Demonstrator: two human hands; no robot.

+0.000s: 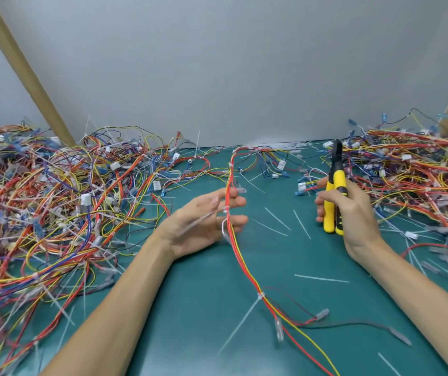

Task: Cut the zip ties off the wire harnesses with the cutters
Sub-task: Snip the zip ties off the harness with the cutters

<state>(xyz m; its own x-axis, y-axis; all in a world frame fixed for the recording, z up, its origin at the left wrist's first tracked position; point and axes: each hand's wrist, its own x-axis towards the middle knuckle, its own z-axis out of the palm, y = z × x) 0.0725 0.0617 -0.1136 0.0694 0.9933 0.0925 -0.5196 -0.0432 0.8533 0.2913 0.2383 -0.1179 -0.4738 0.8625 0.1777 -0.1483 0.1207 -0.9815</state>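
Red-and-yellow harness runs toward us, draped across the left hand, fingers loosely spread, a zip tie at its fingertips. Right hand grips yellow cutters upright, well apart.

We see the left hand and right hand bare. Both forearms are bare too.
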